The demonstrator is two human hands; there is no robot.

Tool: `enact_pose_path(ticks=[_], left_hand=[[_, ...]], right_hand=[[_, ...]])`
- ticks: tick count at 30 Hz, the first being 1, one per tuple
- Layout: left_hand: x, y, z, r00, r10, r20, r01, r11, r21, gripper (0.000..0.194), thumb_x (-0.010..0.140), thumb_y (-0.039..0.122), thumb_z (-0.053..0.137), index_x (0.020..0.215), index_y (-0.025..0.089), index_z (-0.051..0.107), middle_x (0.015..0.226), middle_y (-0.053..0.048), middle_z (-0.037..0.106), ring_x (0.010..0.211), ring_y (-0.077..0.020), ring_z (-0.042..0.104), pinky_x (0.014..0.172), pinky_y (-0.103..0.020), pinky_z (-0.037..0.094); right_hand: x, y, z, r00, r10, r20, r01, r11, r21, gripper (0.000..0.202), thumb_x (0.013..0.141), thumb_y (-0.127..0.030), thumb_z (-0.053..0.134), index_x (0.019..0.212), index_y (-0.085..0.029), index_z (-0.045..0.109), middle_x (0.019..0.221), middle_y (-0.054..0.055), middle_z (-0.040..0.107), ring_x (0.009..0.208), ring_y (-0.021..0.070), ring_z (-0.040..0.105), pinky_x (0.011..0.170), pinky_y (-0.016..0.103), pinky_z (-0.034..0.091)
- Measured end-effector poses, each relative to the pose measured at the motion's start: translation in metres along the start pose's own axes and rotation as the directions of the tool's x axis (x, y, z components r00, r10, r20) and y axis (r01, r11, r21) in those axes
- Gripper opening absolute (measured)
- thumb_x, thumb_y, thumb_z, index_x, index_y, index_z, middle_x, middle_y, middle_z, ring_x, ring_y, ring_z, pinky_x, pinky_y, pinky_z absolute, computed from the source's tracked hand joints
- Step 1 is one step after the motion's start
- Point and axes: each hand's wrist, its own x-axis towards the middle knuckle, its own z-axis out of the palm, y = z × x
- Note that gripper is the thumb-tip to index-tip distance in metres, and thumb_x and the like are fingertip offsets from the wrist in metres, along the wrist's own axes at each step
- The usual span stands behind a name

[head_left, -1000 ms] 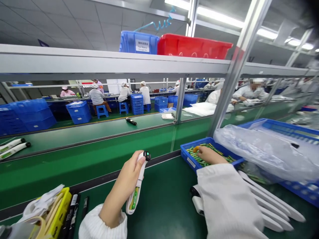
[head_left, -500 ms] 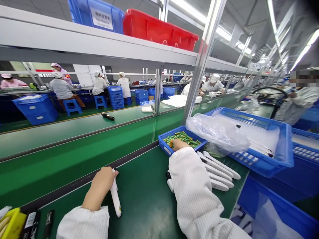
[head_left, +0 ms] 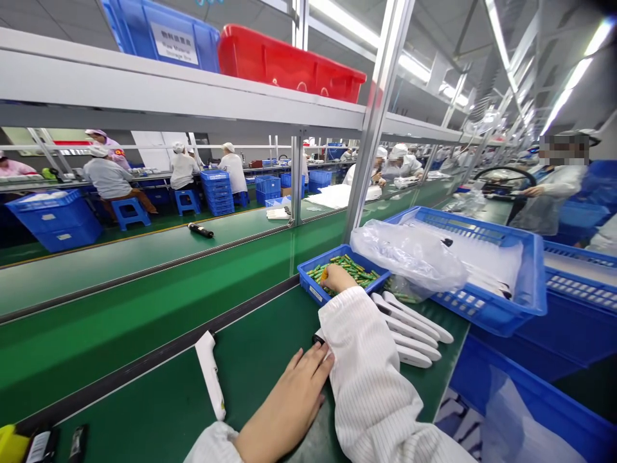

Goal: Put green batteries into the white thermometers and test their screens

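Note:
My right hand [head_left: 339,278] is in a small blue tray [head_left: 308,287] of green-and-gold batteries [head_left: 348,262]. Its fingers, one under an orange cover, are bent together among them; what they grip is hidden. My left hand [head_left: 294,395] reaches across beside my right sleeve, fingers stretched out. Its fingertips are at a white device with a black end [head_left: 318,337], mostly hidden under the sleeve. To the left, a white handheld device [head_left: 211,376] lies alone on the green bench. Several similar white devices [head_left: 414,331] lie side by side right of my right forearm.
A blue crate [head_left: 535,276] with white parts and a clear plastic bag [head_left: 409,257] stands at right. Black pieces [head_left: 77,444] and a yellow container [head_left: 12,444] sit at lower left. A metal post [head_left: 376,122] and shelf [head_left: 183,90] rise ahead; co-workers sit beyond.
My left hand has let go of the white device at left and moved right to the one by my right sleeve. My right hand stays in the battery tray.

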Motion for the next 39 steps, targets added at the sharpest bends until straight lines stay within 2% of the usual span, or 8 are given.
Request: enact_pose_path(ticks=[8, 12, 16, 21, 24, 27, 33, 39], left_hand=[[0.003, 0.0, 0.0, 0.991, -0.13, -0.041, 0.13, 0.991, -0.001, 0.034, 0.081, 0.018, 0.064, 0.115, 0.015, 0.06, 0.114, -0.013, 0.059, 0.096, -0.0305, 0.06, 0.083, -0.049, 0.052], [-0.003, -0.002, -0.015, 0.993, -0.115, -0.03, 0.114, 0.993, -0.04, 0.023, 0.077, 0.021, 0.068, 0.099, 0.017, 0.064, 0.099, -0.007, 0.063, 0.089, -0.0274, 0.06, 0.084, -0.046, 0.05], [-0.02, -0.005, -0.051, 0.986, -0.12, -0.111, 0.076, 0.939, -0.336, 0.062, 0.068, 0.014, 0.073, 0.124, 0.032, 0.054, 0.108, 0.001, 0.06, 0.1, -0.019, 0.057, 0.092, -0.032, 0.045], [-0.047, -0.011, -0.094, 0.867, -0.358, -0.346, -0.147, 0.48, -0.865, 0.075, 0.069, 0.021, 0.078, 0.134, 0.037, 0.046, 0.109, -0.001, 0.06, 0.099, -0.0172, 0.057, 0.086, -0.026, 0.046], [-0.058, -0.013, -0.111, 0.699, -0.512, -0.499, -0.484, 0.173, -0.857, 0.064, 0.075, 0.041, 0.074, 0.133, 0.029, 0.049, 0.105, -0.005, 0.062, 0.091, -0.0171, 0.06, 0.079, -0.025, 0.051], [-0.066, -0.012, -0.125, 0.55, -0.66, -0.511, -0.718, -0.063, -0.693, 0.04, 0.092, 0.034, 0.05, 0.129, 0.019, 0.051, 0.092, -0.006, 0.058, 0.072, -0.0124, 0.057, 0.069, -0.026, 0.053], [-0.073, -0.007, -0.139, 0.515, -0.749, -0.417, -0.808, -0.262, -0.528, 0.036, 0.096, 0.027, 0.025, 0.115, 0.011, 0.051, 0.069, 0.001, 0.039, 0.048, -0.0058, 0.041, 0.04, -0.012, 0.039], [-0.073, 0.001, -0.138, 0.42, -0.789, -0.449, -0.841, -0.153, -0.519, 0.033, 0.096, 0.031, 0.025, 0.1, 0.015, 0.054, 0.068, 0.003, 0.035, 0.049, -0.0064, 0.038, 0.042, -0.014, 0.041]], right_hand=[[-0.043, -0.031, -0.044, 0.907, -0.249, -0.341, 0.387, 0.81, 0.44, 0.02, 0.089, -0.02, 0.048, 0.102, -0.014, 0.063, 0.095, 0.007, 0.07, 0.079, 0.0156, 0.065, 0.069, 0.027, 0.051], [-0.077, -0.048, -0.056, 0.825, -0.292, -0.484, 0.563, 0.491, 0.664, 0.029, 0.077, -0.037, 0.067, 0.095, -0.016, 0.057, 0.082, 0.003, 0.067, 0.063, 0.0122, 0.06, 0.05, 0.021, 0.046], [-0.104, -0.061, -0.061, 0.789, -0.31, -0.531, 0.604, 0.227, 0.764, 0.033, 0.064, -0.04, 0.08, 0.079, -0.015, 0.062, 0.062, 0.001, 0.064, 0.044, 0.0082, 0.049, 0.039, 0.02, 0.038], [-0.129, -0.079, -0.058, 0.728, -0.318, -0.608, 0.663, 0.1, 0.742, 0.023, 0.076, -0.034, 0.073, 0.088, -0.017, 0.065, 0.061, -0.002, 0.062, 0.044, 0.0074, 0.049, 0.042, 0.02, 0.039], [-0.138, -0.088, -0.055, 0.755, -0.336, -0.563, 0.594, -0.013, 0.804, 0.018, 0.074, -0.029, 0.073, 0.08, -0.02, 0.059, 0.063, -0.003, 0.058, 0.049, 0.0078, 0.049, 0.043, 0.019, 0.038], [-0.143, -0.097, -0.052, 0.78, -0.444, -0.441, 0.449, -0.093, 0.889, 0.023, 0.068, -0.022, 0.072, 0.069, -0.021, 0.05, 0.061, -0.006, 0.051, 0.051, 0.0064, 0.045, 0.051, 0.019, 0.044], [-0.159, -0.115, -0.037, 0.669, -0.662, -0.339, 0.426, -0.032, 0.904, 0.02, 0.08, -0.02, 0.056, 0.1, -0.024, 0.059, 0.062, -0.004, 0.058, 0.049, 0.0088, 0.047, 0.045, 0.02, 0.04], [-0.194, -0.136, -0.002, 0.599, -0.66, -0.453, 0.731, 0.22, 0.646, 0.005, 0.082, -0.021, 0.061, 0.085, -0.021, 0.058, 0.059, -0.004, 0.054, 0.052, 0.0111, 0.052, 0.046, 0.022, 0.039]])
